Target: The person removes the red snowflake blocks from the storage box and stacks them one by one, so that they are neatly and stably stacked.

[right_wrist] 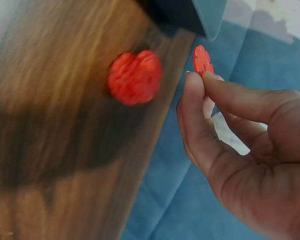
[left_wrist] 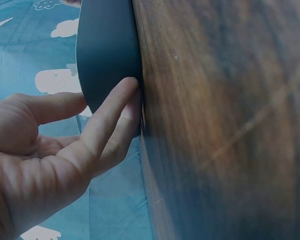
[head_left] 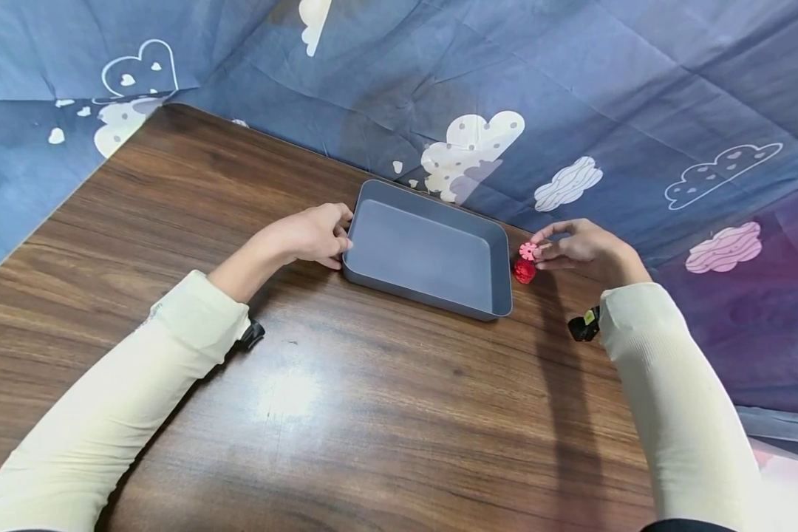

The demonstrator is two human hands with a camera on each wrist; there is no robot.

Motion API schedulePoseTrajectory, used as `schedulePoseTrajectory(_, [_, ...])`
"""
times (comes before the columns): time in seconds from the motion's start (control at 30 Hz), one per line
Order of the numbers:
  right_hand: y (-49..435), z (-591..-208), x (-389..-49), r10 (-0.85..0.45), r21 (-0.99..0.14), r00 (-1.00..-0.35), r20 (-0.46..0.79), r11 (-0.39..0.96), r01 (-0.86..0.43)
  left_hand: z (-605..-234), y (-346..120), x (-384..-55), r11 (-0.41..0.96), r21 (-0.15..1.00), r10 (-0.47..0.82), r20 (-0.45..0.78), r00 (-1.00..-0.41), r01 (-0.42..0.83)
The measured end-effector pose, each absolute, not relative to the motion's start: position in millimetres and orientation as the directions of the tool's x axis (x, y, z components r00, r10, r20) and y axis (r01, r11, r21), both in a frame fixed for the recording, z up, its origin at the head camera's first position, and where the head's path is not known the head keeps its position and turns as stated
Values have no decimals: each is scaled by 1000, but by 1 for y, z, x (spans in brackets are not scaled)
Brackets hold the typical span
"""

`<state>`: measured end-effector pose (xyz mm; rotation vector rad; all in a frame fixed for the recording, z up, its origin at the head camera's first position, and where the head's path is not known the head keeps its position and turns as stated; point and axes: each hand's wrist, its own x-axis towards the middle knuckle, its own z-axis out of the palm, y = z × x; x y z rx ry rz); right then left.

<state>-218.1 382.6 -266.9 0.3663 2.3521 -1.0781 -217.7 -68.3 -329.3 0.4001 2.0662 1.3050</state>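
Note:
A grey rectangular tray [head_left: 425, 251] with raised walls lies on the table. My left hand [head_left: 319, 235] holds its left end; in the left wrist view the thumb is at the rim and the fingertips [left_wrist: 131, 85] rest against the outer wall [left_wrist: 107, 45], close to the tabletop. Past the tray's right end, my right hand [head_left: 575, 247] pinches a flat pinkish-red flower-shaped disc [right_wrist: 202, 59] between thumb and fingers. Just below that disc in the head view sits a red knobbly lump [head_left: 524, 271], which rests on the wood in the right wrist view.
The brown wood-grain table [head_left: 386, 399] ends close behind the tray, where a blue cloth [head_left: 372, 81] with cloud prints hangs. Right of the right hand, a purple part of the cloth [head_left: 758, 325] comes down along the table's side.

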Motion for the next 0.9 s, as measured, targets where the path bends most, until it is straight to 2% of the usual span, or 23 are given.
schedulePoseTrajectory(0.2, [395,-278,-213,48,-626,-795,-604,589,511,-329,-69,-218,464,882,566,-366,-738,-82])
schedulePoseTrajectory(0.57, [400,-287,-208,8,-639,-804,-594,602,478,-330,-71,-219,451,887,565,-371,-737,-101])
schedulePoseTrajectory(0.73, [401,-287,-205,45,-616,-838,-544,656,435,-330,-73,-218,442,890,573,-374,-729,-109])
schedulePoseTrajectory(0.9, [389,-288,-196,50,-576,-898,-438,751,323,-332,-79,-218,434,894,584,-371,-722,-108])
